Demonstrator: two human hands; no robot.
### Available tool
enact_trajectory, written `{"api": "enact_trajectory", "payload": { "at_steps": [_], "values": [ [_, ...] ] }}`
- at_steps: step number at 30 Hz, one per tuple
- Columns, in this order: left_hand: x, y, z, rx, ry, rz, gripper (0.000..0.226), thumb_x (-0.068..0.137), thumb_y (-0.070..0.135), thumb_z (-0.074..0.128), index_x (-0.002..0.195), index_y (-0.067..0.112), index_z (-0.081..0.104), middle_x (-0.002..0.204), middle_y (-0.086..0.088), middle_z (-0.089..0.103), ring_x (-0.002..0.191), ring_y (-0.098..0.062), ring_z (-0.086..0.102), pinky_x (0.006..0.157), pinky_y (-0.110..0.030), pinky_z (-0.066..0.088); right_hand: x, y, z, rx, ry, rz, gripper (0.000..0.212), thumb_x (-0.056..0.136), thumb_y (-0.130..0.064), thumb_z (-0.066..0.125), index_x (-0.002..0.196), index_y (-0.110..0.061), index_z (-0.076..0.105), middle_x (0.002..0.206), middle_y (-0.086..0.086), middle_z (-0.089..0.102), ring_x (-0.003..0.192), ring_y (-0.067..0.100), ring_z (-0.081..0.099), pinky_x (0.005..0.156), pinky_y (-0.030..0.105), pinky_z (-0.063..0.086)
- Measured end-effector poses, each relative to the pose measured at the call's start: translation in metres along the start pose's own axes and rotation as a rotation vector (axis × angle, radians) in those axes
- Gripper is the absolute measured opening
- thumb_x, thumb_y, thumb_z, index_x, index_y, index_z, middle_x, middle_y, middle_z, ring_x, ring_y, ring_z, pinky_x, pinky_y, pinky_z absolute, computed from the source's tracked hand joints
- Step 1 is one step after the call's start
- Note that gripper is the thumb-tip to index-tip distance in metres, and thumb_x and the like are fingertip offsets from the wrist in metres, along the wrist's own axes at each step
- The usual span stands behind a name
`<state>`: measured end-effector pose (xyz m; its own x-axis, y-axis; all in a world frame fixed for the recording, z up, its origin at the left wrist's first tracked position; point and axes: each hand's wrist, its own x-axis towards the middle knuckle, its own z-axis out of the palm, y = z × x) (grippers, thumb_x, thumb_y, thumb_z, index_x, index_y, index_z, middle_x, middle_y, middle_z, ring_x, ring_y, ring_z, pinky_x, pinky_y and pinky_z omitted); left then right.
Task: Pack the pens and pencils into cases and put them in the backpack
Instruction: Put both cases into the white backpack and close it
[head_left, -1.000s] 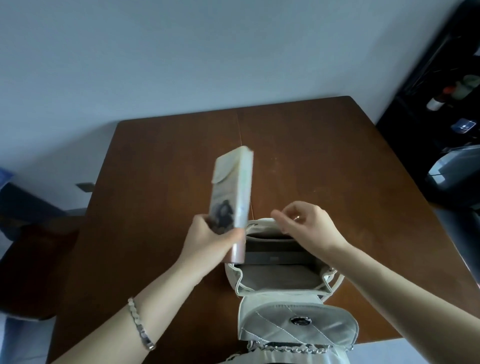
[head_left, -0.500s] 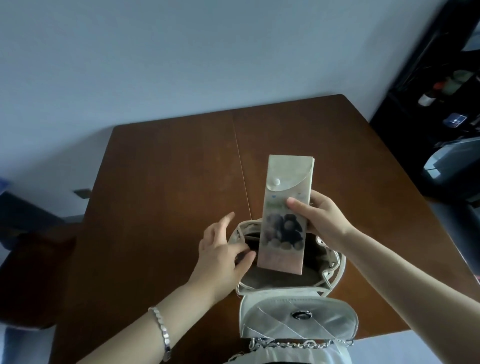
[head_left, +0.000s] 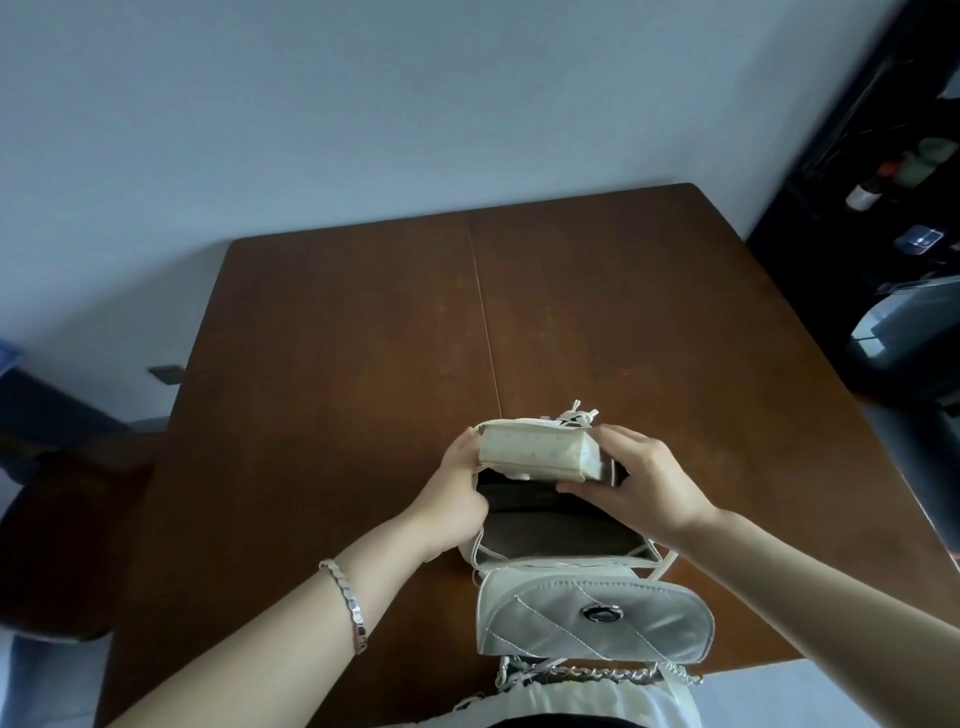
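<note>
— Where is the pencil case (head_left: 535, 449)?
— Standing in the open mouth of the backpack (head_left: 566, 543), against its far rim, with only the pale top end showing.
— And the hands?
— Both are grasping it. The left hand (head_left: 457, 499) is curled round the case's left end, and the right hand (head_left: 641, 483) pinches the right end, fingers on top and thumb below.
— Where is the backpack?
— At the table's (head_left: 332, 374) near edge, right of the middle. Its quilted flap (head_left: 592, 618) is folded toward the person, and the chain strap (head_left: 597, 675) hangs over that edge.
— Anything else?
— A silver bracelet (head_left: 348, 603) on the left wrist.
</note>
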<state>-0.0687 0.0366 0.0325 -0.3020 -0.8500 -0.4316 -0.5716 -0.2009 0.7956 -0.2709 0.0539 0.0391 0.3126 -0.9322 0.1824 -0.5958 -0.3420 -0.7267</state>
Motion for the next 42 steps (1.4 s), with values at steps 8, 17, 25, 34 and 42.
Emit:
{"api": "enact_trajectory", "payload": {
  "at_steps": [8, 17, 25, 34, 42],
  "values": [
    [0.001, -0.012, -0.004, -0.065, -0.034, -0.006, 0.086, 0.075, -0.017, 0.037, 0.109, 0.062, 0.04, 0.151, 0.0, 0.025, 0.14, -0.019, 0.024, 0.114, -0.037, 0.03, -0.006, 0.012, 0.017, -0.263, -0.099, -0.052, 0.036, 0.07, -0.019, 0.061, 0.106, -0.02, 0.06, 0.096, 0.005, 0.069, 0.09, 0.016, 0.06, 0.067, 0.023, 0.051],
    [0.009, -0.017, -0.011, -0.082, 0.035, 0.006, 0.091, 0.068, -0.024, 0.034, 0.103, 0.058, 0.049, 0.14, -0.004, 0.041, 0.128, -0.026, 0.041, 0.106, -0.037, 0.039, 0.021, -0.007, 0.014, -0.548, -0.429, 0.221, 0.028, 0.09, -0.028, 0.053, 0.114, -0.015, 0.049, 0.118, 0.003, 0.059, 0.109, 0.025, 0.053, 0.084, 0.035, 0.044],
    [0.001, 0.002, -0.023, 0.404, 0.126, 0.054, 0.035, 0.079, -0.003, 0.049, 0.102, 0.02, 0.062, 0.101, 0.001, 0.059, 0.094, -0.021, 0.058, 0.072, -0.029, 0.046, 0.021, -0.007, 0.008, -0.543, -0.421, 0.254, 0.025, 0.09, -0.028, 0.053, 0.111, -0.015, 0.049, 0.114, 0.001, 0.061, 0.102, 0.026, 0.058, 0.075, 0.034, 0.045],
    [-0.003, 0.012, -0.028, 0.574, 0.129, 0.017, 0.046, 0.092, 0.001, 0.039, 0.127, 0.025, 0.056, 0.118, -0.007, 0.063, 0.104, -0.024, 0.061, 0.081, -0.029, 0.049, 0.021, -0.01, 0.03, -0.797, -0.564, 0.269, 0.035, 0.089, -0.013, 0.047, 0.123, -0.008, 0.04, 0.117, 0.011, 0.059, 0.104, 0.031, 0.059, 0.073, 0.034, 0.045],
    [0.001, 0.012, -0.017, 0.767, 0.16, 0.016, 0.044, 0.093, 0.005, 0.038, 0.133, 0.022, 0.046, 0.104, -0.011, 0.064, 0.09, -0.029, 0.062, 0.068, -0.034, 0.045, 0.028, -0.007, 0.057, -0.96, -0.455, 0.151, 0.039, 0.083, -0.021, 0.062, 0.119, -0.011, 0.051, 0.107, 0.01, 0.064, 0.091, 0.028, 0.064, 0.075, 0.033, 0.05]
  ]
}}
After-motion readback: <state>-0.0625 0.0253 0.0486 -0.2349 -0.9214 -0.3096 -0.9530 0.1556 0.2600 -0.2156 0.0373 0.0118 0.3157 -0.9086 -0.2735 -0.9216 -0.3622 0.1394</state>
